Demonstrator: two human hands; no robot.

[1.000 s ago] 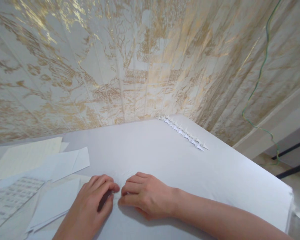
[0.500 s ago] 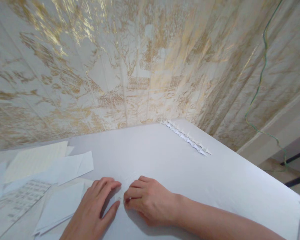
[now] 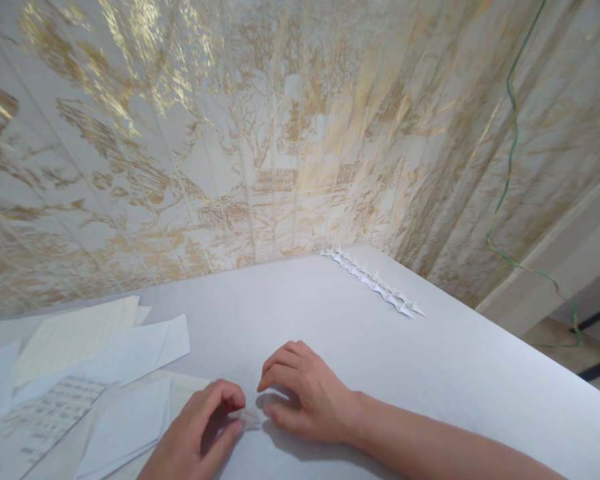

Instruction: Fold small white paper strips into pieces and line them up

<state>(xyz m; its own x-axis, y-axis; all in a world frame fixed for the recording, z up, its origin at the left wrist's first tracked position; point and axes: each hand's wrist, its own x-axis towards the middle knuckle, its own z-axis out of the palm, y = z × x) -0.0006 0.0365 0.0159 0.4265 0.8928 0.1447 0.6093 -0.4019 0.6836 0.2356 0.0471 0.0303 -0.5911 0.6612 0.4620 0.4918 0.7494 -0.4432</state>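
A small folded piece of white paper (image 3: 250,419) sits low over the tabletop, pinched between the thumb and fingers of my left hand (image 3: 200,427). Its far tip points right, and the rest is hidden by my fingertips. Just right of the paper, my right hand (image 3: 305,393) is open, thumb and fingers apart with nothing between them. The white table (image 3: 260,300) lies under both hands. Beyond my right hand, two rows of pointed folded paper pieces (image 3: 375,283) stretch side by side toward the table's back corner.
Overlapping paper covers the left side: a cream ruled sheet (image 3: 80,333), a printed sheet (image 3: 55,413), a white folded strip (image 3: 150,347) and a stack of white pieces (image 3: 127,423). A gold-patterned curtain (image 3: 205,167) borders the table. A green wire (image 3: 514,133) hangs at right.
My left hand has closed on the small paper piece. My right hand has let go, its fingers spreading apart. The view has tilted slightly; the paper rows have stayed put.
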